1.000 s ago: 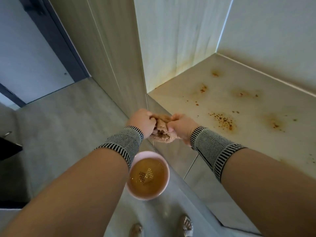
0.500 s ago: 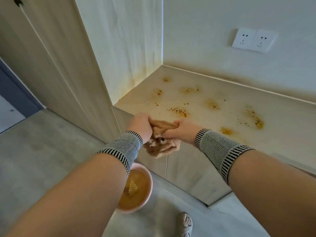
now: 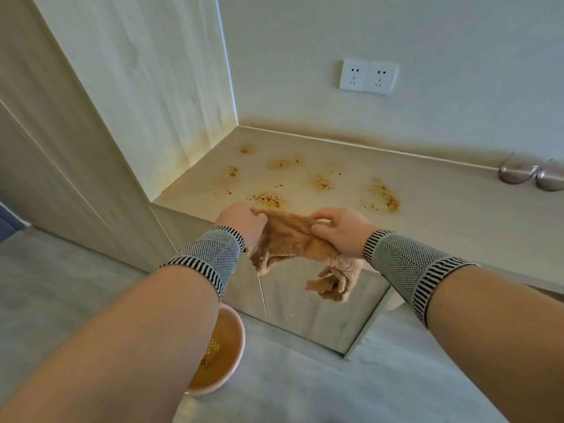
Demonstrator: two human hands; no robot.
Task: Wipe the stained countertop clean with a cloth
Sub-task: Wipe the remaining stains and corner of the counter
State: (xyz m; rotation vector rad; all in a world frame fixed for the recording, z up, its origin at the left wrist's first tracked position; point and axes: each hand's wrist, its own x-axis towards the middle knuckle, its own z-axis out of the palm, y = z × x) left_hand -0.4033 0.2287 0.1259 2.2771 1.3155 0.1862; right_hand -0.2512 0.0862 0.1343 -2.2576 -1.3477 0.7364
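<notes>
Both your hands pinch the cloth's top edge, left hand point(image 3: 244, 222) and right hand point(image 3: 341, 232) apart, so the damp, brown, rumpled cloth point(image 3: 294, 242) hangs stretched just above the near edge of the orange-stained countertop point(image 3: 442, 215).

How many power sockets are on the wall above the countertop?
2: the left socket and the right socket sit side by side on the back wall. Others beyond the frame's right edge may be hidden.

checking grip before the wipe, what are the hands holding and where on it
Both hold the brown cloth by its upper edge: the left hand at its left end, the right hand pinching further right; the rest hangs loose.
</notes>
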